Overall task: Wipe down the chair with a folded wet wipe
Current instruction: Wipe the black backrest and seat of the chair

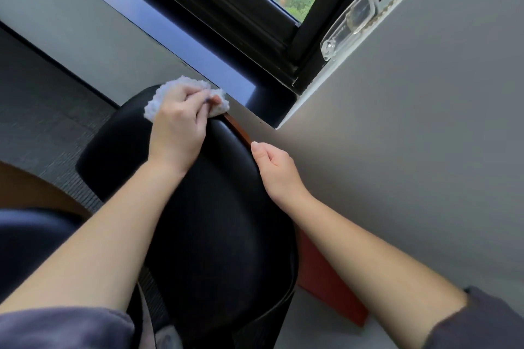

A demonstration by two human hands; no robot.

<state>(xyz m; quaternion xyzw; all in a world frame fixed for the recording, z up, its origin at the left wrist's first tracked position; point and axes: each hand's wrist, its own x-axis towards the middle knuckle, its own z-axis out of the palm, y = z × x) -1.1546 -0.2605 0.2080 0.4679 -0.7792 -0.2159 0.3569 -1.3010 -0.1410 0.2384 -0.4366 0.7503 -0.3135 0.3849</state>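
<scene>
A black padded chair (215, 212) fills the middle of the view, seen from above, with a thin brown wooden rim (239, 129) along its right edge. My left hand (178, 125) presses a crumpled white wet wipe (163, 93) against the chair's far top edge, fingers closed on it. My right hand (273, 163) grips the chair's right edge, thumb on top beside the brown rim. Both forearms are bare, with dark sleeves pushed up near the frame's bottom.
A grey wall (411, 150) stands close on the right of the chair. A dark window frame (255, 37) and blue sill (181, 37) lie ahead. A clear plastic cord holder (348, 22) with a bead chain hangs on the wall. Grey carpet (42, 110) lies left.
</scene>
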